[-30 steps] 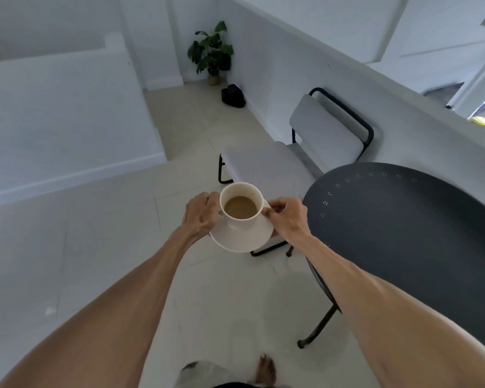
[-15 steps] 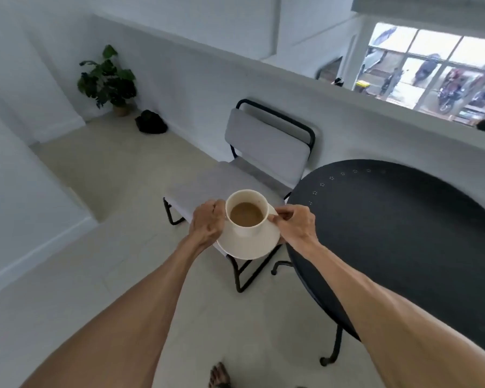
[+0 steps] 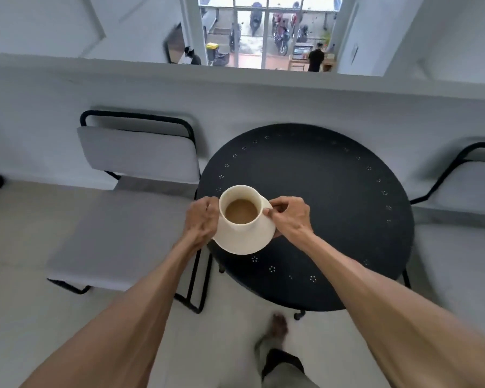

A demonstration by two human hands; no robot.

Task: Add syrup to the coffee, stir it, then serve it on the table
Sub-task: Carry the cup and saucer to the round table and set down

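A cream cup of light brown coffee stands on a cream saucer. I hold the saucer from both sides: my left hand grips its left rim, my right hand pinches its right rim. Cup and saucer hang in the air over the left edge of the round black table. The cup's handle is hidden. No syrup or spoon is in view.
A grey cushioned chair with a black frame stands left of the table, touching its edge. A second chair is at the right. A low white wall runs behind them. My bare foot is on the pale floor near the table leg.
The view has swung right, so the table now lies straight ahead. The cup and saucer, still in both hands, have moved from beside the table to over its left edge.
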